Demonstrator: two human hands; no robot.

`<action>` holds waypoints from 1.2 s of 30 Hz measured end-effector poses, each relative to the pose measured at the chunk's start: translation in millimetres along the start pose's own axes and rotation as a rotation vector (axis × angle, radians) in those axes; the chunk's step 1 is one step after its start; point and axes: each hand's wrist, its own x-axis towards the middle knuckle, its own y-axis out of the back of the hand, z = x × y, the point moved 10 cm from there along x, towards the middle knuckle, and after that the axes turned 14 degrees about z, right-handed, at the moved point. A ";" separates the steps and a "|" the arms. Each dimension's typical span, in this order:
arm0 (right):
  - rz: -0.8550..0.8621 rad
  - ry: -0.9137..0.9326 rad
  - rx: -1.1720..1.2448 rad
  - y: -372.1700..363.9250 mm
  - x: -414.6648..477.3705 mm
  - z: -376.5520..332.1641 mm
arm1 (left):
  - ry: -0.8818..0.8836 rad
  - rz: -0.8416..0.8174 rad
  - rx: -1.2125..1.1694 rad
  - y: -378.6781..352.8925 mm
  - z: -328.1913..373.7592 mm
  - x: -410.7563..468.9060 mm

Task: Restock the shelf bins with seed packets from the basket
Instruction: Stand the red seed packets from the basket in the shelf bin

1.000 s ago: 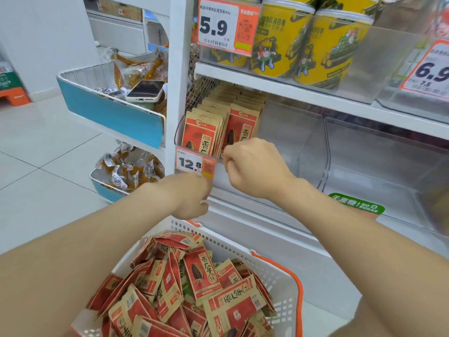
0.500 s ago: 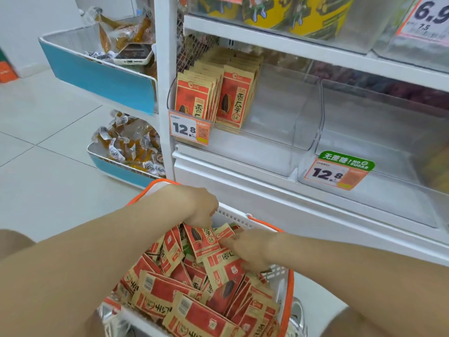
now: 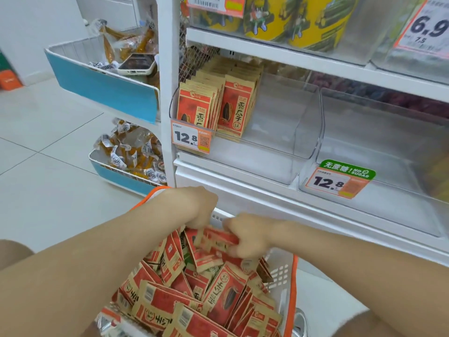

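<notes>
At the far end of the basket [image 3: 279, 273], the right hand [image 3: 252, 235] grips a seed packet [image 3: 213, 235] lying lengthwise left to right; whether the left hand [image 3: 201, 207] holds anything, I cannot tell

An orange price tag [image 3: 190, 139] on the left shelf bin [image 3: 303, 117] is showing 12.8. The right shelf bin [image 3: 401, 132] is carrying a second tag [image 3: 336, 183], also 12.8, under a green sticker [image 3: 347, 167] saying NO SUGAR. An upper tag [image 3: 427, 25] is showing 6.9 and 7.5. The seed packets [image 3: 235, 110] in the left bin are showing 香瓜子.
</notes>
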 end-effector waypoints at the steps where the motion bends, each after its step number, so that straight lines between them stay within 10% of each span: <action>1: 0.085 -0.054 0.081 23.5 3.3 1.5 | 0.059 0.050 -0.075 10.6 -3.6 -3.7; 6: 0.613 -0.221 0.310 118.3 1.2 7.1 | 0.228 0.173 -0.721 52.0 -3.5 -15.4; 10: 0.615 -0.171 0.519 139.1 -6.5 -5.4 | 0.281 0.067 -1.327 54.1 11.9 -20.4; 23: 0.794 -0.213 0.773 179.7 -15.1 18.7 | 0.316 0.475 -1.831 98.6 -25.3 -26.3; 27: 0.977 -0.096 0.718 200.5 -22.9 2.6 | 0.300 0.609 -1.756 106.4 -32.7 -21.2; 36: 1.457 -0.102 0.385 270.2 -45.4 36.6 | 0.245 1.014 -0.745 156.5 -68.0 -25.6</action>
